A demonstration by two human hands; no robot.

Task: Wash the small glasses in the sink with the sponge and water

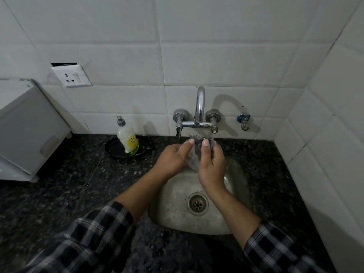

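Note:
Over the back of the steel sink [173, 201], my left hand [173, 157] grips a small clear glass [192, 160], its thumb lying along the glass's rim. My right hand [211, 164] pinches a dark sponge [199, 141] against the glass's upper part, thumb on top. The glass is tilted and partly hidden between both hands. The chrome tap [200, 107] stands on the wall just behind them. I cannot tell whether water is running.
A dish-soap bottle [128, 137] stands in a black dish [112, 148] on the dark granite counter [69, 184] to the left. A white appliance [25, 131] is at far left. The drain [198, 203] lies below my hands. Tiled walls close in behind and at right.

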